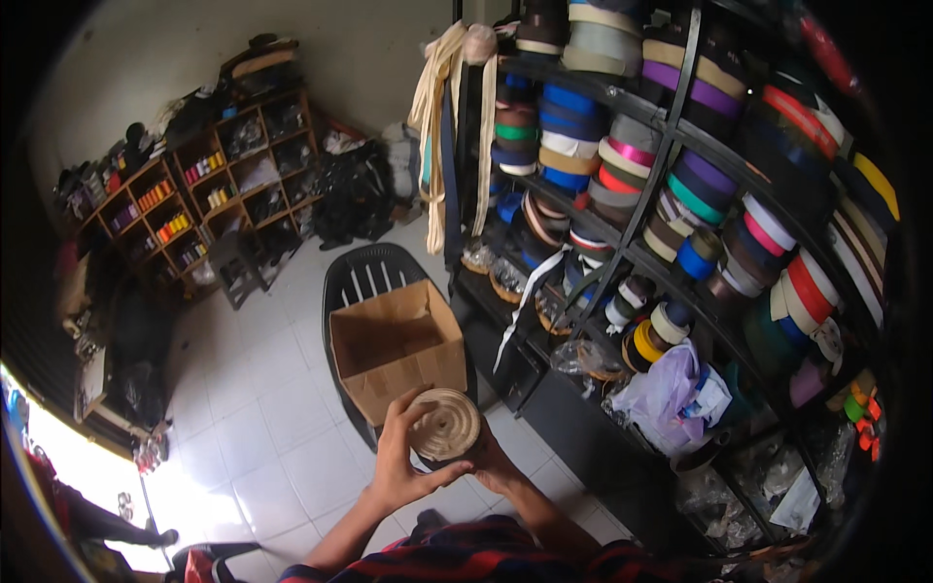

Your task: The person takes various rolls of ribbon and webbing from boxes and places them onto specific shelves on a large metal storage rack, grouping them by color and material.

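Note:
Between my two hands is a beige roll of webbing [444,426], its coiled flat face turned up. My left hand [397,452] is closed round its left side, fingers over the top edge and thumb along the front. Against the right and lower side presses my right hand [496,464], its fingers partly hidden behind the roll. Just beyond the roll, a cardboard box [398,379] with an open top rests on a black plastic chair [340,282]. The inside of the box that shows is bare brown cardboard.
A black metal rack [671,126] full of coloured webbing rolls fills the right side. Beige straps [437,136] hang from its near end. A lilac plastic bag [666,394] sits low on it. Wooden cubbyholes [233,165] with thread spools and a dark stool [238,267] stand far left.

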Demonstrator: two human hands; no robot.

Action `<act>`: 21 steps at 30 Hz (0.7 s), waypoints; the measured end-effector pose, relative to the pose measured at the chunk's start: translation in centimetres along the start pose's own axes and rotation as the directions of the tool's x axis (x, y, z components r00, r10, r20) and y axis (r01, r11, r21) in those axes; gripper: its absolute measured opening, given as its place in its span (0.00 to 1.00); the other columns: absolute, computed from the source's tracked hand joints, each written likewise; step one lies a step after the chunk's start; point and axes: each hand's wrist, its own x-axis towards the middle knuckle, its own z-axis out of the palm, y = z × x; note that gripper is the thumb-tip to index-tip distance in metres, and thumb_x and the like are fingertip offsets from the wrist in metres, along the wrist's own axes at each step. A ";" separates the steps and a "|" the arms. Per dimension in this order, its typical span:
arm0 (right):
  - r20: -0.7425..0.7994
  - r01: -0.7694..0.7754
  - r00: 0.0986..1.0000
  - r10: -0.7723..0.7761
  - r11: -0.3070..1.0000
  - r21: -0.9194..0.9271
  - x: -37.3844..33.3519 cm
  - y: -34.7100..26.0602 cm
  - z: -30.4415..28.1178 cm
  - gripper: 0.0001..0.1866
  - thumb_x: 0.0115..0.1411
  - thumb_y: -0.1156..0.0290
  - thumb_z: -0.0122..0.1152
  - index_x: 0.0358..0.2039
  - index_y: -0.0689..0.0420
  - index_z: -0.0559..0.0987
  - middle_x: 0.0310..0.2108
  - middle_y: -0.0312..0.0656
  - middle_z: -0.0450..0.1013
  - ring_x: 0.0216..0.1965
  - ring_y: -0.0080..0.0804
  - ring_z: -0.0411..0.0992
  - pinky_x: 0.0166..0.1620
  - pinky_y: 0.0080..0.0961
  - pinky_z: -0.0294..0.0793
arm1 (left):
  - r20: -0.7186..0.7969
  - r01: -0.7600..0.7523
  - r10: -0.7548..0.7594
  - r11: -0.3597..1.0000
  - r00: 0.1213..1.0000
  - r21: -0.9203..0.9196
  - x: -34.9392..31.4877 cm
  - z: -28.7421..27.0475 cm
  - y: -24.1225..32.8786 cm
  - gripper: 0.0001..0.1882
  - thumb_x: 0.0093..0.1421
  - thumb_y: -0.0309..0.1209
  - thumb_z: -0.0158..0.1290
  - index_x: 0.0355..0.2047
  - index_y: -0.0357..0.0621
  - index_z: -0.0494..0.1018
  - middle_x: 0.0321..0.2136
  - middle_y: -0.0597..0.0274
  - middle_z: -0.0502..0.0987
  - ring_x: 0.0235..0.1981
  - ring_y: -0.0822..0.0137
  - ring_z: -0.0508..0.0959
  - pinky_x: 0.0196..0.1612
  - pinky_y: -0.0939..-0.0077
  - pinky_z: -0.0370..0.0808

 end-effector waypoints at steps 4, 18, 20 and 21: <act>-0.058 0.062 0.997 -0.058 0.995 0.080 2.4 -0.6 -0.5 0.55 0.38 0.74 0.76 0.64 0.48 0.51 0.57 0.40 0.59 0.56 0.36 0.64 0.51 0.35 0.75 | 0.125 -0.033 0.041 0.997 0.991 -0.069 5.0 -1.1 -1.4 0.37 0.39 0.42 0.72 0.45 0.37 0.68 0.49 0.46 0.68 0.49 0.51 0.72 0.50 0.62 0.72; -0.095 0.235 0.968 -0.232 0.972 0.018 11.3 -9.6 -9.1 0.52 0.37 0.79 0.73 0.63 0.47 0.55 0.56 0.37 0.59 0.59 0.32 0.59 0.55 0.32 0.67 | 0.009 -0.236 0.254 0.913 0.967 -0.334 25.9 1.4 -5.6 0.35 0.44 0.46 0.67 0.46 0.36 0.69 0.45 0.49 0.73 0.50 0.56 0.74 0.50 0.65 0.71; -0.079 0.240 0.968 -0.238 0.970 0.028 12.1 -11.2 -10.2 0.51 0.39 0.81 0.72 0.62 0.45 0.54 0.56 0.39 0.59 0.58 0.35 0.60 0.52 0.36 0.73 | -0.061 -0.190 0.179 0.929 0.982 -0.318 32.1 1.7 -5.6 0.34 0.47 0.47 0.65 0.47 0.36 0.68 0.43 0.50 0.75 0.48 0.59 0.74 0.49 0.66 0.71; -0.079 0.235 0.970 -0.231 0.971 0.047 12.4 -12.0 -10.3 0.51 0.40 0.81 0.72 0.62 0.44 0.54 0.56 0.40 0.58 0.58 0.37 0.61 0.48 0.39 0.76 | -0.124 -0.217 0.189 0.938 0.974 -0.272 35.5 2.1 -5.5 0.33 0.48 0.47 0.65 0.46 0.36 0.69 0.42 0.49 0.75 0.47 0.60 0.75 0.49 0.66 0.72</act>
